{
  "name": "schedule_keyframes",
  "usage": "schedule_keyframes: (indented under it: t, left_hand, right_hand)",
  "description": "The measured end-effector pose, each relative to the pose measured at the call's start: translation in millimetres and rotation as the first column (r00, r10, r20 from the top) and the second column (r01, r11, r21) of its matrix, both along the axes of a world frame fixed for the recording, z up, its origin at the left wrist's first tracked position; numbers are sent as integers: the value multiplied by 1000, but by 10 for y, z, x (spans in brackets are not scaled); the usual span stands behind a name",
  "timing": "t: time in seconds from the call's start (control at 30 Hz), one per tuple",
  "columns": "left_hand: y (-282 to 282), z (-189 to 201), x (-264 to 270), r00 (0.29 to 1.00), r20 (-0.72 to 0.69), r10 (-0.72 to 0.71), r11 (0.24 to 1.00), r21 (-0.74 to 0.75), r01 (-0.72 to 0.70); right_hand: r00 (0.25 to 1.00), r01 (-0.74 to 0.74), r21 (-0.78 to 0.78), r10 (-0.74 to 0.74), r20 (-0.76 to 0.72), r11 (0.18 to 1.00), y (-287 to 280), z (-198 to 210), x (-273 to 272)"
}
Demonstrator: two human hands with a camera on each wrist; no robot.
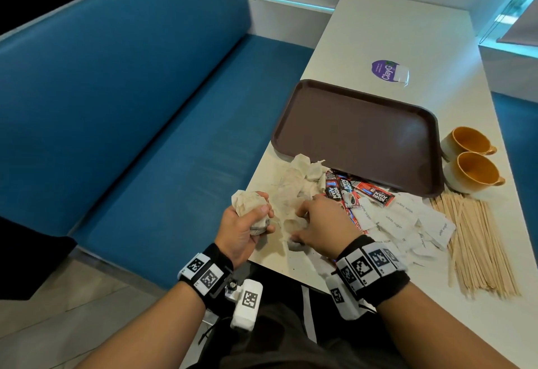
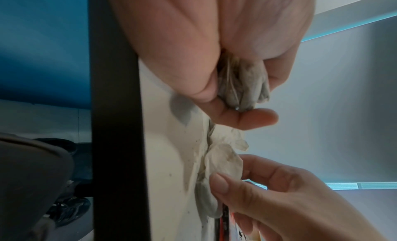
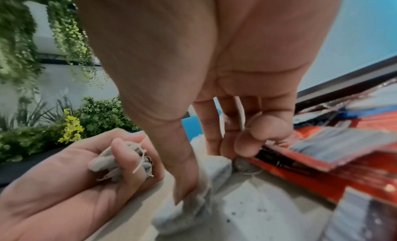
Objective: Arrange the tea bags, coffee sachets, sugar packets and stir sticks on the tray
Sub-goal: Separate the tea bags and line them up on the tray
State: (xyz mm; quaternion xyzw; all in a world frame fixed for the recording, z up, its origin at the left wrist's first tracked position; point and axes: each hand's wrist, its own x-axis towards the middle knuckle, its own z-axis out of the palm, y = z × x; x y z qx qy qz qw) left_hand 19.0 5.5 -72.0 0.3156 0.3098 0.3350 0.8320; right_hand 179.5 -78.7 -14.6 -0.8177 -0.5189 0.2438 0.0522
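A: While the tray (image 1: 355, 132) sits bare at the far side of the counter (image 1: 393, 33), where do the goods lie?

B: All off it, along its near edge. The tea bags (image 1: 294, 185) are heaped at the left, the coffee sachets (image 1: 353, 191) just beside them, then the sugar packets (image 1: 407, 220), then the stir sticks (image 1: 477, 240) fanned out at the right. Two cups (image 1: 471, 162) stand past the tray's right rim.

A: And the hands?

B: The left hand (image 1: 244, 229) has its fingers (image 3: 120, 153) curled round a bunch of tea bags, strings trailing between them. The right hand (image 1: 323, 226) is down on the heap, thumb and fingers (image 2: 221, 183) pinching one more bag against the counter.

A: So the step is gathering tea bags. How would you do it well?

B: I'd judge it best to lift each bag by its paper body, not its string, since the strings look tangled and could drag neighbours along. Pass it to the left hand flat against the others, so the bunch stays stacked and not crumpled.

A: Any risk?

B: The sachets touch the heap, so a wide scoop may catch one. Dark specks on the counter suggest a bag may be leaking; a light squeeze seems wise. Then set the bunch in one tray corner, leaving room for the rest.
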Motion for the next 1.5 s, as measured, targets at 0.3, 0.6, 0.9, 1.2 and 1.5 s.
schedule_keyframes:
  t: [0.3,0.6,0.9,1.2,1.5]
  left_hand:
    - [3,-1,-1,1000,-17,-13,1000,-5,13]
    - [-8,71,19,997,14,-70,994,-87,71]
    - [20,12,-3,977,49,-207,972,-104,212]
    - [24,1,-4,985,31,-169,986,-6,170]
    - [16,-5,4,989,9,-145,989,9,145]
  right_hand:
    - [968,108,133,-75,-238,985,-115,-23,67]
    - [598,471,218,-128,-791,855,-109,240,264]
    - [604,377,113,-151,-783,920,180,50,-167]
    - [775,467,241,-262,-575,851,148,66,144]
    - [971,203,147,-180,-155,968,127,-80,207]
